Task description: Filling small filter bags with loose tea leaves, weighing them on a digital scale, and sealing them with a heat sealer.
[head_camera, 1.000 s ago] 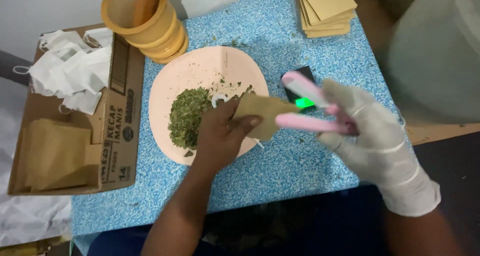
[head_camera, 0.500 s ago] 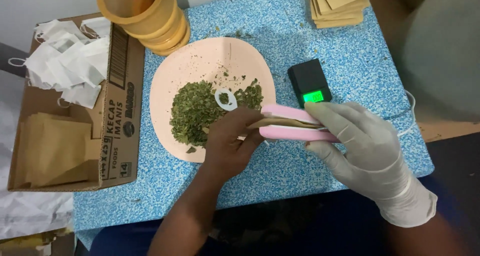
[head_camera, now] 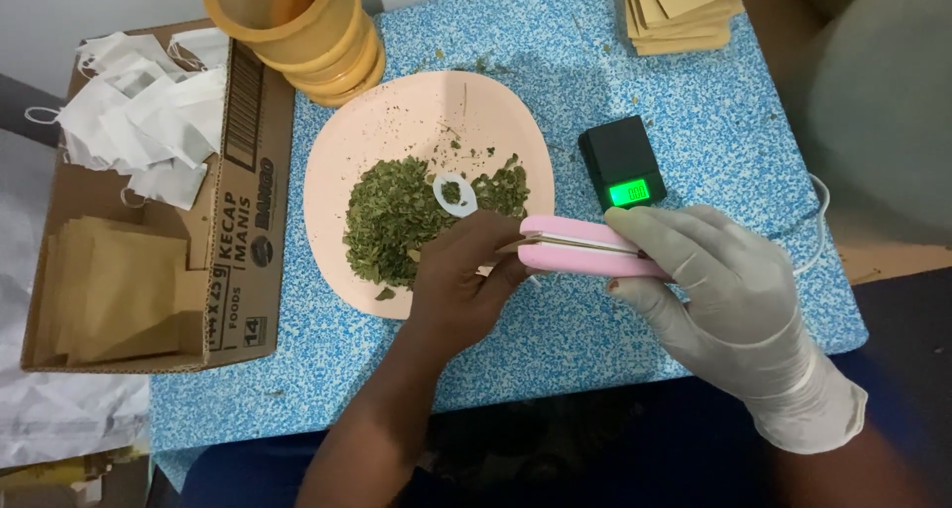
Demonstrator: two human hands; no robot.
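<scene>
My bare left hand rests at the near rim of a pink plate and pinches a small brown paper packet, of which only a sliver shows. My right hand, in a white glove, squeezes a pink hand-held sealer whose jaws are closed on the packet's edge. On the plate lies a heap of dried green leaves with a white ring on top.
A black pocket scale with a lit green display sits right of the plate. Brown envelopes are stacked at the far right, yellow bowls at the far left. A cardboard box holds white bags and brown packets.
The sealer's jaws, open a second ago, have closed on the packet. Both hands have drawn together, off the leaf heap toward the plate's near rim.
</scene>
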